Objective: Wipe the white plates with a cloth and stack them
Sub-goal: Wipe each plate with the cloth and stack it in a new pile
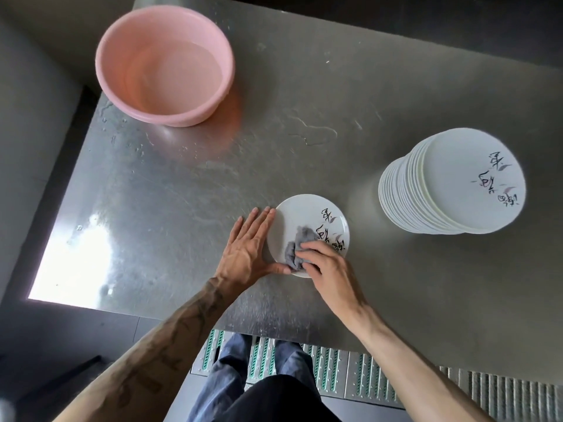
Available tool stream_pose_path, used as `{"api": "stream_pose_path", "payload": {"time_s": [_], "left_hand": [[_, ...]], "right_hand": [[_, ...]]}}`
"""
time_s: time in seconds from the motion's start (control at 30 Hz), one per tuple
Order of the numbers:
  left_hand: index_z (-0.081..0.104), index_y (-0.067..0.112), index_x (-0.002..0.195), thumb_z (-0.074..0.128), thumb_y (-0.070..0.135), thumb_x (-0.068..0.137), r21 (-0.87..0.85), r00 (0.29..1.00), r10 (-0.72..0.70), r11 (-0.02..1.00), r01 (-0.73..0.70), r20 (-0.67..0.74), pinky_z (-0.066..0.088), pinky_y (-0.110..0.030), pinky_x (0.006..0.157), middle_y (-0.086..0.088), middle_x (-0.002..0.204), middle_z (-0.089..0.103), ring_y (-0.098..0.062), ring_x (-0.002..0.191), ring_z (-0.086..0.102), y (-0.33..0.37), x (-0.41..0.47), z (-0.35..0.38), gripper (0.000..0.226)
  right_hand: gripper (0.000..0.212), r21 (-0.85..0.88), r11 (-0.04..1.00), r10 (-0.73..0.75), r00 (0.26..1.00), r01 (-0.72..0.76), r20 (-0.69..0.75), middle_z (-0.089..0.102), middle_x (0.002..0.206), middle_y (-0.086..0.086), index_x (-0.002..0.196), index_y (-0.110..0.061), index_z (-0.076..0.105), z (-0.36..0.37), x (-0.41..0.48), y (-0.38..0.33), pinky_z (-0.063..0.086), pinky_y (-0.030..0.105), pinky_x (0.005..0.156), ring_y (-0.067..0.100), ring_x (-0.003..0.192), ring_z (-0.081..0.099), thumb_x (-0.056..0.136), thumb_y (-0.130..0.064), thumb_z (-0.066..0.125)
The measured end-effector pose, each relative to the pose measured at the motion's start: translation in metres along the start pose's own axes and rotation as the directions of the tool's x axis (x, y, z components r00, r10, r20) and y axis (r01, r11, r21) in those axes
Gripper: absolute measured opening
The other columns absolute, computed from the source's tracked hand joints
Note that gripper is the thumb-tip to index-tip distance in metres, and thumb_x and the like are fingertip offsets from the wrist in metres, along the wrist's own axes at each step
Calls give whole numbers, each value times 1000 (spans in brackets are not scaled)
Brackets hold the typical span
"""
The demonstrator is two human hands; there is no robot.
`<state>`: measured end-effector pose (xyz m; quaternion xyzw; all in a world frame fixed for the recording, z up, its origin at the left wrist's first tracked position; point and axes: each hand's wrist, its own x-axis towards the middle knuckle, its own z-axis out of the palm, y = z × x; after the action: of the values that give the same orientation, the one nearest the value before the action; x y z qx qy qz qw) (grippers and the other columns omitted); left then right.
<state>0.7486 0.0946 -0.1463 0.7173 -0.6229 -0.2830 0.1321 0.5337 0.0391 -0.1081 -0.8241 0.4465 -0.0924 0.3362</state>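
While my left hand (243, 254) is lying flat, fingers spread, against the rim of the single white plate (300, 220) on the steel table (182, 193), my right hand (326, 263) is pressing the grey cloth (297, 248) onto it, partly hiding the lettering, near the plate stack (451, 181).
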Motion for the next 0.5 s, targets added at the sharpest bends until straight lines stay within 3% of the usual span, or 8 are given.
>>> {"api": "stream_pose_path", "payload": {"time_s": [0.23,0.33,0.5], "left_hand": [[12,19,165,52,98,57,10,1000,5,1000,-5,24,2,-42,130,6,171,10,-15,159,0,-1,2,-2,140],[11,22,165,56,95,57,-5,999,-19,1000,19,47,-2,-41,130,9,171,6,-14,159,-4,2,2,-4,138],[5,26,165,53,94,57,-10,994,-1,1000,2,105,0,-43,129,7,173,3,-14,159,-7,-2,3,-10,137]], "right_hand": [[29,22,998,-65,996,64,59,68,127,-5,115,-11,78,7,7,-9,45,23,109,13,114,64,90,1,71],[28,-13,1000,-20,1000,19,-16,69,124,-5,113,-11,78,-3,-13,6,48,27,107,14,113,65,89,2,72],[31,55,998,-45,999,45,10,68,128,-9,116,-15,77,14,-17,-11,41,16,109,6,116,61,90,1,72]]}}
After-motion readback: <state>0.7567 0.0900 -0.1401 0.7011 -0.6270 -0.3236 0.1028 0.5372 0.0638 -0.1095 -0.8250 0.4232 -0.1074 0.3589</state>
